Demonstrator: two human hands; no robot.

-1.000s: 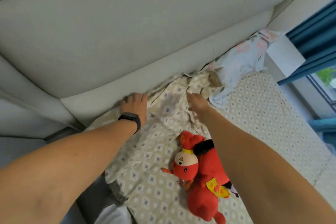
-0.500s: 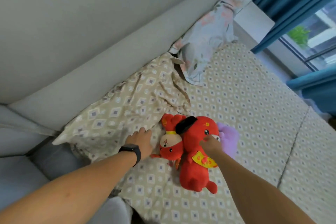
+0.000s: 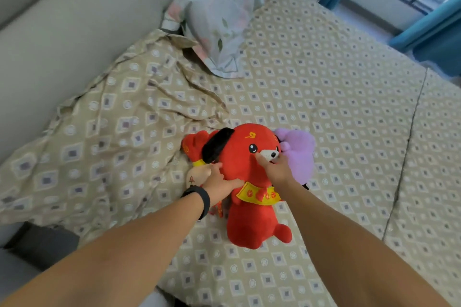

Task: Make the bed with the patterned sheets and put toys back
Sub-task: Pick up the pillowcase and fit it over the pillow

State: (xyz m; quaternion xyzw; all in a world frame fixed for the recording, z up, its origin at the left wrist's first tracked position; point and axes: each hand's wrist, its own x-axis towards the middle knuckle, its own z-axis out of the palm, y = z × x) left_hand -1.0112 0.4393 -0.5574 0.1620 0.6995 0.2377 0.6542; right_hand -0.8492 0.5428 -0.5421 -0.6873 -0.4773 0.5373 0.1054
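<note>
Both hands hold the red plush dog (image 3: 252, 182) mid-bed — left hand (image 3: 219, 183) gripping its neck, right hand (image 3: 277, 169) pinching its muzzle; lifting risks dragging the rumpled patterned sheet (image 3: 139, 117) and toppling the purple toy (image 3: 298, 154) beside it.

three plush toys (image 3: 245, 157), one floral pillow (image 3: 224, 12), two hands (image 3: 219, 182)

1. A home bedroom is shown: a bed (image 3: 324, 87) is covered by a patterned sheet (image 3: 119, 132).
2. A padded headboard (image 3: 62, 32), floral pillow (image 3: 224, 15) and blue curtains (image 3: 429, 30) are seen.
</note>
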